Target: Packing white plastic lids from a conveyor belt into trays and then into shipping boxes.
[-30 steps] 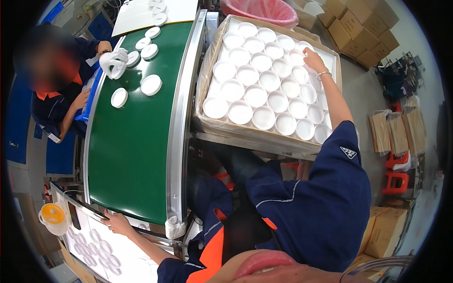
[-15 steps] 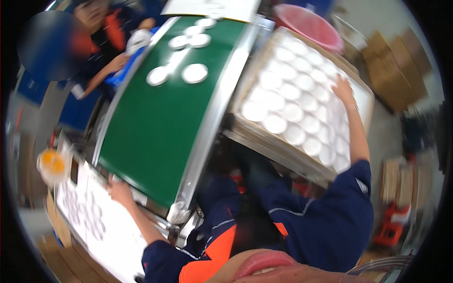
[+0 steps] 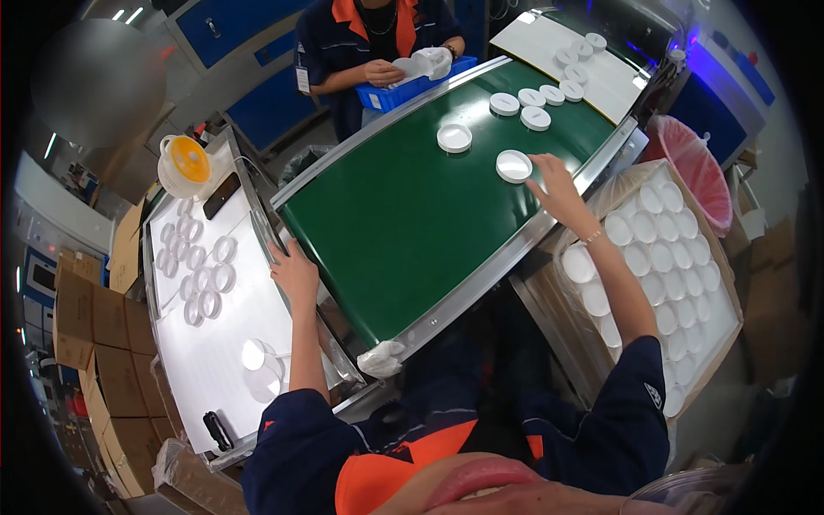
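A shallow round white cap [image 3: 514, 166] lies on the green conveyor belt [image 3: 369, 232], its hollow side up. Right beside it is my right hand [image 3: 558, 193], open, thumb and forefinger spread at the cap's right edge. Whether the fingertips touch it I cannot tell. Another white cap [image 3: 454, 138] rests farther left, and several more [image 3: 536, 118] trail toward the belt's far end. My left hand [image 3: 295, 275] is open and holds nothing, its fingers stretched at the belt's left near edge, beside the white worktable [image 3: 223, 343].
A carton [image 3: 717, 343] with rows of white caps stands on the right, a pink lined bin [image 3: 695, 172] behind it. Clear rings [image 3: 206, 279], a phone [image 3: 222, 196] and a yellow-lidded pot [image 3: 184, 167] are on the worktable. Across the belt a co-worker [image 3: 378, 43] handles pieces over a blue bin [image 3: 403, 90].
My right hand has left the carton of caps and come over the belt beside a cap. The view has turned, showing more of the worktable. My left hand stays at the belt's near end.
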A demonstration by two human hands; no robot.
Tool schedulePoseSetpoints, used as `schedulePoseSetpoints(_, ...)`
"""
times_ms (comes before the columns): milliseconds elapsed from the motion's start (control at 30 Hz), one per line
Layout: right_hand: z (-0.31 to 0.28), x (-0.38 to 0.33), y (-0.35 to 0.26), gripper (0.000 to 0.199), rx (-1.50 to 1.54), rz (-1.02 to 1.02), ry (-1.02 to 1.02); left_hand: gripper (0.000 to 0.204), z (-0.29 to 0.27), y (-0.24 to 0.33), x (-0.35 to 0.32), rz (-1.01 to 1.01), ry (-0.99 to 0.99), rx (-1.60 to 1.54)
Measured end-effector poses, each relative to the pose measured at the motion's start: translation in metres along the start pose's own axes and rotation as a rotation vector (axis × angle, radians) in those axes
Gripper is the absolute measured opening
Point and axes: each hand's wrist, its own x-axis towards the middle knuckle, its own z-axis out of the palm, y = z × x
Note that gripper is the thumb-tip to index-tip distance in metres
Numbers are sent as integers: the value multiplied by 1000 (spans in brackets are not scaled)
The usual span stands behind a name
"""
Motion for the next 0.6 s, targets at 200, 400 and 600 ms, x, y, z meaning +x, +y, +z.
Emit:
schedulePoseSetpoints(200, 75, 35, 50, 41, -141, 273, -16, 41, 3, 11, 0, -12, -41, -17)
schedulePoseSetpoints(400, 80, 60, 52, 18, -56, 356, -64, 40, -1, 3, 1, 3, 7, -5)
schedulePoseSetpoints(600, 74, 74, 33, 6, -196, 256, 70, 40, 0, 1, 5, 9, -9, -6)
